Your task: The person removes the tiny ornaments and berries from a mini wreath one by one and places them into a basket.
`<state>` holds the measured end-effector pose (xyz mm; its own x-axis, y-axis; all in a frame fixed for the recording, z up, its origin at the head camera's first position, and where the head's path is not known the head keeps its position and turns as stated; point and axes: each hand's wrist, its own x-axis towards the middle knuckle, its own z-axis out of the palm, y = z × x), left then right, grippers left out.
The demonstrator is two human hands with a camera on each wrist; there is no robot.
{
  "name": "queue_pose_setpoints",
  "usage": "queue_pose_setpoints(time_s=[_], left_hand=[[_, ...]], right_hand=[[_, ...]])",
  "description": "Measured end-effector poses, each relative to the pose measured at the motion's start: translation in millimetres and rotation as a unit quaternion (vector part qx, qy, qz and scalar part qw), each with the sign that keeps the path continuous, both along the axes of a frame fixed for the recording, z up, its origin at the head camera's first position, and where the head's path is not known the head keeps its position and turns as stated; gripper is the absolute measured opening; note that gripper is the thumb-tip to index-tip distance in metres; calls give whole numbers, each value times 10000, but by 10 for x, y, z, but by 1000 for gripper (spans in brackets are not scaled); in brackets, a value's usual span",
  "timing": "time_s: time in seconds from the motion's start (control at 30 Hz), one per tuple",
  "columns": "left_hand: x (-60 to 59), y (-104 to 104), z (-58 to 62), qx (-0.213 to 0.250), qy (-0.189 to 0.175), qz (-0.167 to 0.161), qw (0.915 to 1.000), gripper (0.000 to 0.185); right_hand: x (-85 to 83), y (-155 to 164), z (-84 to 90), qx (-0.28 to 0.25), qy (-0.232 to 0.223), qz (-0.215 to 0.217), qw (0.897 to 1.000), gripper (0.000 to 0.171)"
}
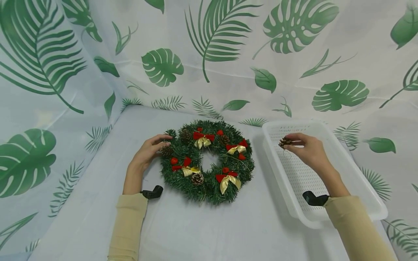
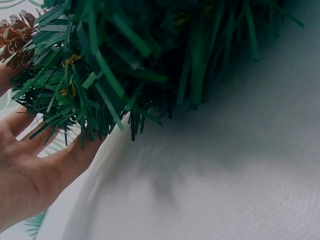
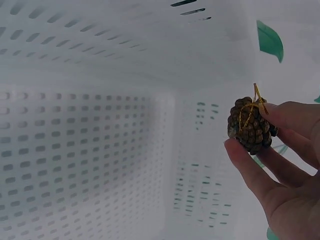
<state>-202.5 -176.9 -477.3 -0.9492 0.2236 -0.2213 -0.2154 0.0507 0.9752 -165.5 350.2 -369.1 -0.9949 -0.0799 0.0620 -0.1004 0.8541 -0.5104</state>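
A green tinsel wreath (image 1: 209, 194) with red and gold bows, red berries and pine cones lies on the white table. At its left edge my left hand (image 1: 146, 154) holds the greenery beside a pine cone (image 1: 167, 151). In the left wrist view, fingers (image 2: 75, 160) reach under the wreath's fringe, their tips hidden. My right hand (image 1: 308, 150) pinches a small brown pine cone (image 3: 250, 125) between thumb and fingertips. A gold cord (image 3: 256, 92) is tied on that cone. The cone is above the far left part of a white perforated plastic basket (image 1: 274, 163).
The basket stands on the table to the right of the wreath, with no items visible inside. White cloth walls (image 1: 225, 87) printed with green leaves rise behind the table and at the left. Dark wrist cameras (image 1: 153, 192) sit at both cuffs.
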Motion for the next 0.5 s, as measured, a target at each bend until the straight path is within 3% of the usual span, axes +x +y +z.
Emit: queue_pose_setpoints(time_s=[0.5], left_hand=[[-2, -1, -3, 20, 2, 7, 10000, 43]], right_hand=[[-40, 9, -154, 7, -140, 111, 9998, 38]])
